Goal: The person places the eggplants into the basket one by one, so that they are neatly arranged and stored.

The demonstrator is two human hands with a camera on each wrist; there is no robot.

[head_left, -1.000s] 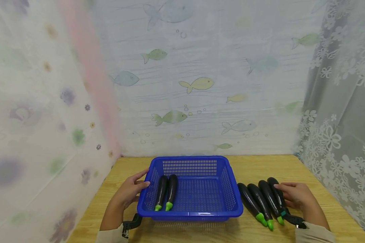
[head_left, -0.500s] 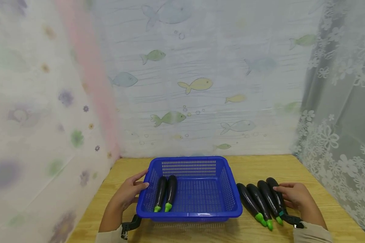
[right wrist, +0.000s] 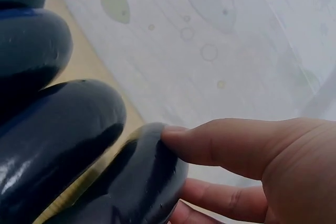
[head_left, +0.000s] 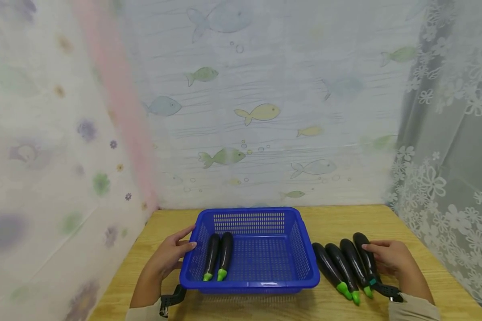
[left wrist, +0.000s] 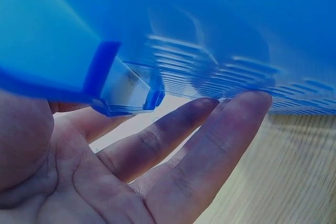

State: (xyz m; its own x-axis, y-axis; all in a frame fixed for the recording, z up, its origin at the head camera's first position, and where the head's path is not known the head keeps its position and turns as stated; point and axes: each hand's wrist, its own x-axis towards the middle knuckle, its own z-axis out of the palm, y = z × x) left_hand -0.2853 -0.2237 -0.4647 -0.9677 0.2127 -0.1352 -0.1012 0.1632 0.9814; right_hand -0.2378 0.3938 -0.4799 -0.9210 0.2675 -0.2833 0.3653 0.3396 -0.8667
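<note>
A blue plastic basket (head_left: 250,283) stands on the table in the head view, with two dark eggplants (head_left: 226,252) lying side by side at its left. My left hand (head_left: 169,254) holds the basket's left rim, thumb over the top edge. In the left wrist view its fingers (left wrist: 210,150) reach along the outside of the slotted wall. To the right of the basket, several eggplants (head_left: 331,265) with green stems lie in a row. My right hand (head_left: 393,258) pinches the rightmost eggplant (right wrist: 149,174) near its rounded far end, thumb on top and fingers along its outer side.
The wooden table (head_left: 337,218) meets a fish-print curtain (head_left: 265,133) at the back. A flowered sheet (head_left: 64,178) hangs on the left and a lace curtain (head_left: 446,200) on the right. Black straps sit on both wrists.
The rounded end of the eggplant in my right hand has risen slightly, tipping a little away from the row. My left hand and the basket have stayed where they were.
</note>
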